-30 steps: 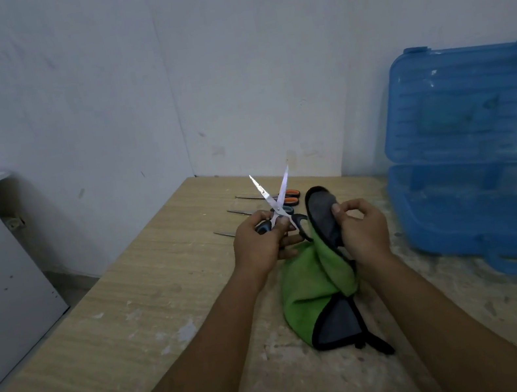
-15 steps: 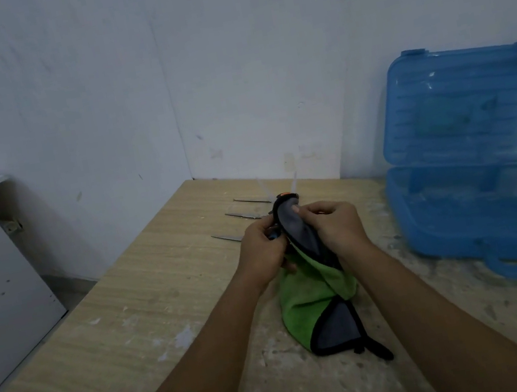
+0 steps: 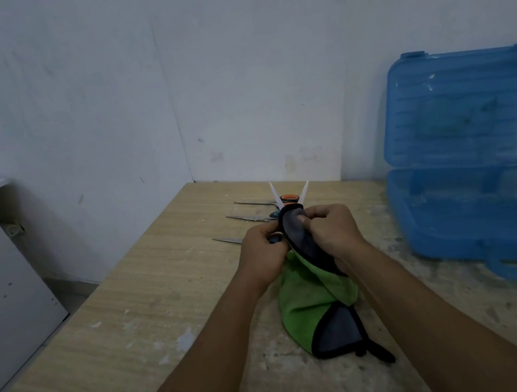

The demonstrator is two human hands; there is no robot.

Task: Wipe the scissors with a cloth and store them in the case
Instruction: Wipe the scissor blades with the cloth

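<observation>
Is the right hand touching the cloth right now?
Touching. The head view shows the right hand pinching the grey-and-green cloth against the open scissors, which the left hand holds by the handles.

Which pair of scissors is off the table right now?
The open-bladed scissors held in the hands, wrapped in the green-and-grey cloth; the others lie flat behind.

The cloth (image 3: 315, 293) is lying mid-worktop (image 3: 107, 326), its upper end lifted between both hands. Three more scissors (image 3: 254, 217) are lying at twelve o'clock behind them. The open case (image 3: 481, 212) is sitting at two o'clock, beside the wall (image 3: 226, 63).
</observation>
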